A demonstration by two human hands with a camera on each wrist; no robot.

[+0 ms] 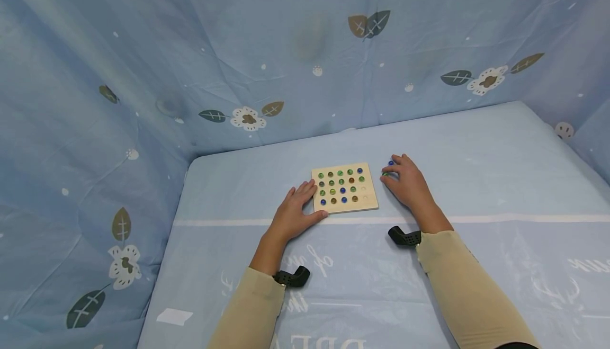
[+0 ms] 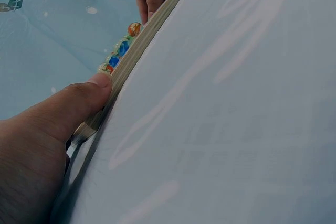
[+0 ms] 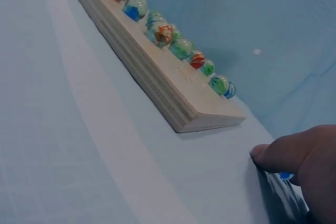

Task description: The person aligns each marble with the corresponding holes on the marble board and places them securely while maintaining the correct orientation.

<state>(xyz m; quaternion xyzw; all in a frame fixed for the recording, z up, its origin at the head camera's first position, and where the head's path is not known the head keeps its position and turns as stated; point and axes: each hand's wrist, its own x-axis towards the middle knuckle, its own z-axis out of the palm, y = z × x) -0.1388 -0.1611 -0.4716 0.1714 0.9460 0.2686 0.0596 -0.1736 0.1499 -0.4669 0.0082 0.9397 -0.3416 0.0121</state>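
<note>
A pale wooden board (image 1: 346,208) lies on the table, with rows of glass marbles (image 1: 341,181) in its hollows. Two hollows at its lower right hold no marble. My left hand (image 1: 296,215) rests against the board's left side, fingers stretched along that edge and thumb (image 2: 100,85) on the near edge. Off the right side of the board, my right hand (image 1: 409,184) pinches a green marble (image 1: 385,175) between thumb and forefinger. A blue marble (image 1: 391,163) lies close by its other fingers; the right wrist view shows it partly behind the thumb (image 3: 283,153).
A pale blue cloth (image 1: 476,179) with a white stripe and printed lettering covers the table. Patterned fabric (image 1: 305,47) hangs behind and at the sides. A white patch (image 1: 174,316) is at the front left.
</note>
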